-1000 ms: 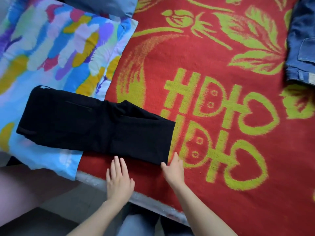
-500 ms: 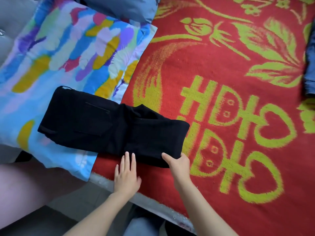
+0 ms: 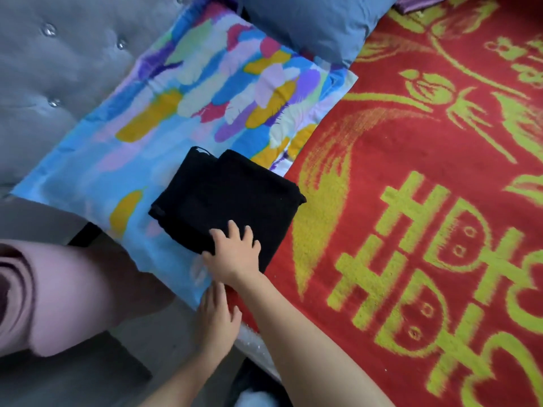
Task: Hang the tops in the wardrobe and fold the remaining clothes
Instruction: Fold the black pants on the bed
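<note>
- The black garment (image 3: 226,198) lay folded into a compact, roughly square bundle, mostly on the patterned pillow (image 3: 205,92), with its right edge reaching onto the red blanket (image 3: 411,201) of the bed.
- The right hand (image 3: 235,254) rested flat on the bundle's near edge, its fingers (image 3: 233,227) spread wide and pressing rather than gripping.
- The left hand (image 3: 219,315) sat just below it at the bed's edge, apart from the garment; its fingers (image 3: 214,292) looked straight and held nothing, though blur softened them.
- The step in hand seemed to be the folding part of the task, at the point of smoothing down the last fold of this piece.
- The next move probably called for lifting the flat hand without dragging the top layer askew, then setting the bundle aside and reaching for another garment.
- No wardrobe, basket or box showed in view, so nothing could be said of what any held.
- A grey-blue pillow (image 3: 308,24) lay beyond the patterned one.
</note>
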{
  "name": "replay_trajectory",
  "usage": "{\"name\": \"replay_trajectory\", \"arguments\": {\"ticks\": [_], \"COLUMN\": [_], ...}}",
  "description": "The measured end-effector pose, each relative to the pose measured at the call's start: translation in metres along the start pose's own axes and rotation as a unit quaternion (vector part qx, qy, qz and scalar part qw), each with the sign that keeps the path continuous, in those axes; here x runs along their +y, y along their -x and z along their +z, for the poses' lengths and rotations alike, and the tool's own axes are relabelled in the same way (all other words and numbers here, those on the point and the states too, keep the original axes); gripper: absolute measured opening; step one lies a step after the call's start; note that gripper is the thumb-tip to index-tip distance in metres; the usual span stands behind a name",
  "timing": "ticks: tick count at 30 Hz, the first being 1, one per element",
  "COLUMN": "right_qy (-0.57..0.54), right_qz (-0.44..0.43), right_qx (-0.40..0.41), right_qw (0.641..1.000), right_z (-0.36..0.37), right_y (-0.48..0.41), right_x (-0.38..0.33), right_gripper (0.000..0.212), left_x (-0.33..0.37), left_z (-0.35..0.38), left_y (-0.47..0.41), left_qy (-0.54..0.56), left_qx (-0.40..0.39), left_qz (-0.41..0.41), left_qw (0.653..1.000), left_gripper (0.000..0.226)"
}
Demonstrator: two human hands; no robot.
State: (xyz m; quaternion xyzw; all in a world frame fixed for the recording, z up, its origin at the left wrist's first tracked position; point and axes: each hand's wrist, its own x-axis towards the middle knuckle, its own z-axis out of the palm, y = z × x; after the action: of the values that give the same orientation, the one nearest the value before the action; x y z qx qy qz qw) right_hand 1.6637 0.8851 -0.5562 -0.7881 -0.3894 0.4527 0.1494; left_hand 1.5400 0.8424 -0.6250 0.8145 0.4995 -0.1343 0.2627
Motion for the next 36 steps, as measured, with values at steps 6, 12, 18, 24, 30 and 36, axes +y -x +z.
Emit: {"name": "replay_trajectory", "arguments": {"ticks": [6,12,18,24,30,36], "right_qy": [0.093,0.160,0.187,0.185,0.221,0.267], "right_qz": [-0.025,-0.029,-0.049,-0.075,-0.042,-0.073], "right_qx": [0.049,0.031,0.032,0.013,0.117,0.315], "right_qw": [0.994,0.986,0.981,0.980,0.967,0.908], "right_z": [0.033,0.062,0.066,0.058,0.049,0.058], "right_y": [0.002,-0.006,-0.015,-0.013,0.008,0.049], "right_x": [0.060,0.062,0.076,0.090,0.085,0.134], "right_gripper": [0.067,0.084,0.093,0.093,0.101,0.069], "left_x": [-0.051,-0.058,-0.058,-0.048,-0.012,0.010], "left_z": [-0.031,-0.073,-0.071,-0.088,-0.110,-0.061], "left_y": [-0.031,-0.108,-0.140,-0.151,-0.127,-0.053], "left_qy": [-0.116,-0.373,-0.393,-0.352,-0.307,-0.202], "left_qx": [0.298,0.184,0.274,0.315,0.211,0.130], "left_qz": [0.211,0.317,0.356,0.435,0.455,0.431], "left_qw": [0.924,0.852,0.803,0.767,0.809,0.870], "left_gripper": [0.050,0.112,0.064,0.045,0.064,0.070]}}
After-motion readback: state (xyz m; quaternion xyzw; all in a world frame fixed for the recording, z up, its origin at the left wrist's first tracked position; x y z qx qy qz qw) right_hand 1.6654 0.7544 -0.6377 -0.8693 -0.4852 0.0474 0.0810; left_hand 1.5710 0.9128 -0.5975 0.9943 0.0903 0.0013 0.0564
